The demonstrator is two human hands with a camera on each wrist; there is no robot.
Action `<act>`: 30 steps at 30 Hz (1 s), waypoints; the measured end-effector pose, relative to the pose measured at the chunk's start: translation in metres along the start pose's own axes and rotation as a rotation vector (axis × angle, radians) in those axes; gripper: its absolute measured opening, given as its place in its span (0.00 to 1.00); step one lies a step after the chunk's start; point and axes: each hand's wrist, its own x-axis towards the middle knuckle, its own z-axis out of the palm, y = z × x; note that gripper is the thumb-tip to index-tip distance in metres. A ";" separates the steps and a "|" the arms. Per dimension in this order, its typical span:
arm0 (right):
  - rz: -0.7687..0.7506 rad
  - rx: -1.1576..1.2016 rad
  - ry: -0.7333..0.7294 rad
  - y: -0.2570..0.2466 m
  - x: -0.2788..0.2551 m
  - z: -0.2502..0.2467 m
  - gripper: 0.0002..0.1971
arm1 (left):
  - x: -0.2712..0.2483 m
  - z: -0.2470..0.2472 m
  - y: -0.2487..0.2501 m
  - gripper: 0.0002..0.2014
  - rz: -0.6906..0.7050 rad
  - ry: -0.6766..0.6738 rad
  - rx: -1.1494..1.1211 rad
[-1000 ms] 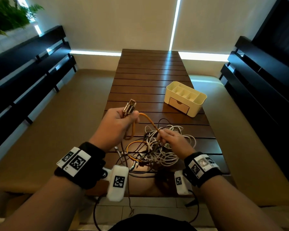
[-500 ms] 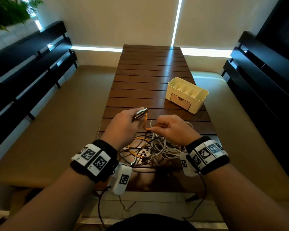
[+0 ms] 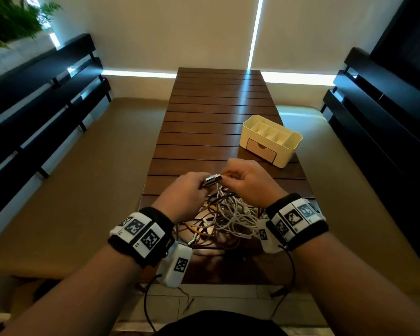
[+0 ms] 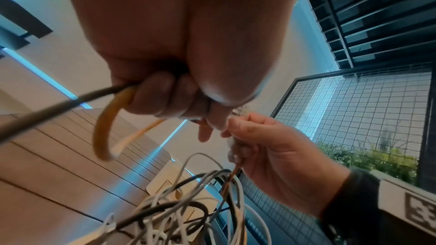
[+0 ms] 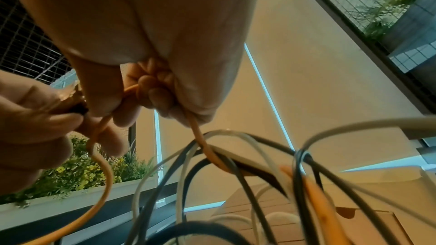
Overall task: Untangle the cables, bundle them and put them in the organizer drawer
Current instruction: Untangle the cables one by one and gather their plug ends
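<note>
Both hands meet at frame centre above the cable tangle [image 3: 230,219]: left hand [image 3: 184,192] pinches the metal connectors [image 3: 212,180], right hand [image 3: 250,183] grips the orange cable [image 5: 198,137], apparently to draw it free; the organizer [image 3: 272,139] waits upper right.

The left hand [image 3: 183,194], which 1 second ago held the metal plugs [image 3: 212,180] upright and high above the counter [image 3: 204,112], now holds them tipped on their side, pointing toward the right hand [image 3: 249,181]. The right hand has risen from the tangle of cables [image 3: 230,214], where it was pinching the orange cable [image 5: 103,170] low over the pile, and now sits level with the left hand, its fingers [image 5: 153,88] closed round the orange cable just beside the plugs. The 2 hands, well apart before, now nearly touch. The arch of orange cable between them is gone, leaving only a short stretch showing.
</note>
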 end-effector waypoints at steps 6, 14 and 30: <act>0.185 0.150 -0.086 0.006 -0.001 0.016 0.11 | 0.012 -0.018 0.005 0.14 0.075 0.257 -0.122; 0.375 0.012 -0.122 0.059 -0.003 0.011 0.16 | 0.009 -0.066 0.005 0.14 0.043 0.587 -0.432; 0.241 0.056 -0.144 0.008 0.010 -0.012 0.05 | 0.007 -0.029 -0.026 0.10 -0.089 0.258 -0.167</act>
